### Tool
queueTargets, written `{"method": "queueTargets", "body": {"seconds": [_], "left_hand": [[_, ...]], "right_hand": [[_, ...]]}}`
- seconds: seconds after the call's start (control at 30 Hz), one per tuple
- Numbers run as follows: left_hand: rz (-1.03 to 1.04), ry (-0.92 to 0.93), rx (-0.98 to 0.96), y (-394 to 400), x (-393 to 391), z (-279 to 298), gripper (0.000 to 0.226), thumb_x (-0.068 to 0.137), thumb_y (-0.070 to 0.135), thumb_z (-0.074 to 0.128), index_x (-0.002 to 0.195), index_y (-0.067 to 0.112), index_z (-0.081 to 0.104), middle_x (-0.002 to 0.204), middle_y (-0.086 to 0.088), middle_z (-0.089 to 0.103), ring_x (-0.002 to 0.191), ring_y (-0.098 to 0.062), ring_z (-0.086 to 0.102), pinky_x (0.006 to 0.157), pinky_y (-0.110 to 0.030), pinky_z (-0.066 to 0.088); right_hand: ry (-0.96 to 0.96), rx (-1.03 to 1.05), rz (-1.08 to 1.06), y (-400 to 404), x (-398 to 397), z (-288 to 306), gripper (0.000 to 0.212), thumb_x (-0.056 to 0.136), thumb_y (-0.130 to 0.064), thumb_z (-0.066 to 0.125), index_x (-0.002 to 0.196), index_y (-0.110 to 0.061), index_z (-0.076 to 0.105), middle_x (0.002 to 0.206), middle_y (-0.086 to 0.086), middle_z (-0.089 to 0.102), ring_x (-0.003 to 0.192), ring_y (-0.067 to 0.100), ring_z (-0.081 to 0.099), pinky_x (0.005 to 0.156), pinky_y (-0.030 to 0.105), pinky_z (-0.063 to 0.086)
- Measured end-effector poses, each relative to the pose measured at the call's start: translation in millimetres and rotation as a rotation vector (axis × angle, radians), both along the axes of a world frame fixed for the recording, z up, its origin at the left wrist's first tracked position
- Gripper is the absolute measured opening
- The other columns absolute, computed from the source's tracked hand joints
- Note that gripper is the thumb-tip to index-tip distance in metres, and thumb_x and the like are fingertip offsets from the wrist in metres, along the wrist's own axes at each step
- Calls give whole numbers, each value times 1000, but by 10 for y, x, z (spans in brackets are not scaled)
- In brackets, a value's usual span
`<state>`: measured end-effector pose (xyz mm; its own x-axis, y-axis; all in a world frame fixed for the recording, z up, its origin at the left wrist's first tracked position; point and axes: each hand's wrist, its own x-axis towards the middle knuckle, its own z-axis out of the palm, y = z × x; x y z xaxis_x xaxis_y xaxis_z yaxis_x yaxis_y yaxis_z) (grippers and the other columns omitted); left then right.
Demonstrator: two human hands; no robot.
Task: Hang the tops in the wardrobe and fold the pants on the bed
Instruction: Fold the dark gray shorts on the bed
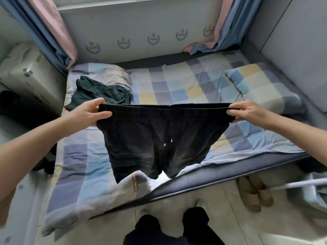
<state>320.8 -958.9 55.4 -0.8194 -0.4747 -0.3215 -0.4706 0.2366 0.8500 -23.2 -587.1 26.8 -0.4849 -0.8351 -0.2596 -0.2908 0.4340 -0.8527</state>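
Both bare arms are stretched forward and spread apart. The left hand (88,112) is curled, thumb on top and fingers (104,114) underneath, pinching one end of the shorts (159,138) waistband. The right hand (247,112) is likewise curled, pinching the other end, held level.

The bed (177,82) carries a checked sheet (185,85) in blue, grey and yellow squares. A matching checked pillow (261,85) lies at its right end. A folded quilt (79,167) lies along its left side, and dark green shorts (99,93) lie crumpled on the quilt's far end. On the floor (221,218) beside the bed sit tan slippers (254,193).
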Motion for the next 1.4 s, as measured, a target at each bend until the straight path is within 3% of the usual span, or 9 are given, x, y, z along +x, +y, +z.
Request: {"method": "queueTargets", "body": {"seconds": [0.2,0.47,0.57,0.67,0.83,0.97,1.1,1.17,1.4], "left_hand": [[60,-174,111,528,-550,-276,37,78,43,75,94,15,56,80,-10,57,65,-18,56,53,-28,42],[63,-542,454,963,-805,-565,50,66,32,81,112,17,67,114,-10,71,107,-30,68,97,-49,51],[116,-661,566,956,-829,-678,55,64,24,81,115,14,64,107,-7,74,96,-23,72,70,-34,60],[85,-738,646,859,-875,-836,46,61,22,84,103,11,70,103,-9,75,92,-24,73,67,-33,61],[17,-767,687,557,-1129,-1206,60,61,31,91,111,7,67,110,-13,73,99,-26,71,77,-39,60],[24,-684,518,180,-1720,-1782,64,68,40,87,119,18,56,122,0,63,108,-18,64,83,-31,56],[-26,-536,-30,-233,-2439,-2705,26,87,26,72,97,9,56,85,-5,58,80,-22,58,55,-25,42],[31,-468,-273,-383,-2768,-3263,23,89,19,70,92,6,50,84,-12,56,81,-28,55,63,-34,38],[362,-450,-421,-450,-3366,-5126,19,97,22,58,103,12,43,88,-13,51,80,-28,46,70,-36,34]], "right_hand": [[-362,183,116,456,-768,-168,18,82,-24,60,73,-15,72,69,0,61,65,11,59,57,20,49],[-569,432,269,696,-1314,-273,18,81,-31,69,75,-14,67,76,3,63,68,13,62,56,20,48],[-619,587,268,650,-1441,-367,26,77,-35,77,91,-13,73,99,9,71,91,21,68,75,31,55],[-683,713,326,546,-1548,-531,36,80,-31,76,103,-4,70,112,17,68,105,29,64,93,40,49],[-757,767,309,309,-1734,-794,22,83,-30,73,90,-9,72,97,12,70,90,21,68,77,33,53],[-507,864,190,-179,-2011,-1281,30,81,-36,75,92,-9,65,90,8,70,82,18,69,66,28,53],[92,712,171,-891,-2387,-2194,26,87,-40,66,81,-21,50,95,3,58,86,19,57,70,26,40],[315,612,124,-1226,-2583,-2816,29,92,-36,60,79,-19,41,93,8,51,89,25,51,69,30,31],[473,446,-132,-1703,-2973,-4785,21,97,-25,51,86,-12,40,80,10,50,77,28,44,64,34,28]]}}
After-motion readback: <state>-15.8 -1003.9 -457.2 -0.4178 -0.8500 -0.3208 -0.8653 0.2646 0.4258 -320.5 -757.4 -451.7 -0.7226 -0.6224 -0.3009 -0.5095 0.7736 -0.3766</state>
